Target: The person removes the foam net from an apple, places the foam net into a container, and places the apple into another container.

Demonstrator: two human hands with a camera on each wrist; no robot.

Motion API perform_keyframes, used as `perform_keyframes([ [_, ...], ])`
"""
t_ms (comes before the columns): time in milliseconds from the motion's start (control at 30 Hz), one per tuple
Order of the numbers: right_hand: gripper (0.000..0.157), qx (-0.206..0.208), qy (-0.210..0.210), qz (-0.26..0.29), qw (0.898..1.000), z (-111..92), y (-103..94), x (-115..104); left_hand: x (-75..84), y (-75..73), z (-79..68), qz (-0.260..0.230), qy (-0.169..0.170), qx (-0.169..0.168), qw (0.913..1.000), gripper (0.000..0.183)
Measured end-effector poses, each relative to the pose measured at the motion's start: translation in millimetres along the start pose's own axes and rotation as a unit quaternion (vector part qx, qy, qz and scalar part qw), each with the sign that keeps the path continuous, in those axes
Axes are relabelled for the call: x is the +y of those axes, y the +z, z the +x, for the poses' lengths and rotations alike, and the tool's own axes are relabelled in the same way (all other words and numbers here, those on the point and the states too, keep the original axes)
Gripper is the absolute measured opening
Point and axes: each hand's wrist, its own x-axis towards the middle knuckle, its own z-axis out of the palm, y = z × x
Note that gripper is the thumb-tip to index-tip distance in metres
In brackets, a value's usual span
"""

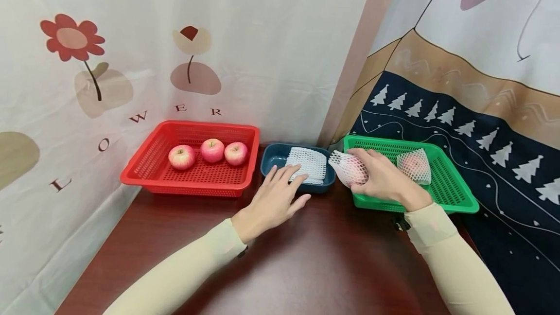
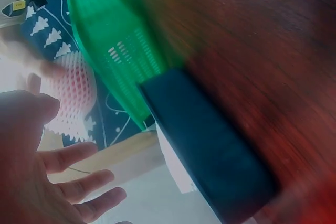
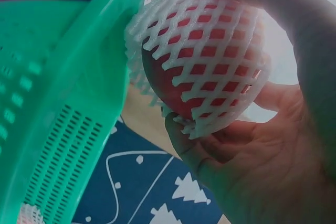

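Observation:
My right hand [image 1: 382, 176] grips an apple in a white foam net [image 1: 353, 169] over the left end of the green basket [image 1: 450, 179]. In the right wrist view, thumb and fingers curl round this netted apple [image 3: 210, 61], and part of its skin shows past the net's edge. My left hand [image 1: 273, 203] hovers near the front of the dark blue tray [image 1: 275, 154], fingers spread and holding nothing. White foam nets [image 1: 308, 164] lie flat in that tray. Another netted apple [image 1: 413, 166] sits inside the green basket.
A red basket [image 1: 192, 186] with three bare apples [image 1: 212, 150] stands at the left. The brown table [image 1: 315, 256] extends in front of the containers. Printed curtains [image 1: 271, 52] hang close behind, and a dark tree-patterned cloth [image 1: 503, 198] hangs at the right.

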Motion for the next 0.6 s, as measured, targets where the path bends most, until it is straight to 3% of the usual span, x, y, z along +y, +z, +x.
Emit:
perform_keyframes([
  [600, 0.083, -0.011, -0.028, 0.013, 0.999, -4.3, 29.8, -25.0, -15.8, -1.5, -25.0, -0.007, -0.005, 0.023, 0.9997, 0.064],
])
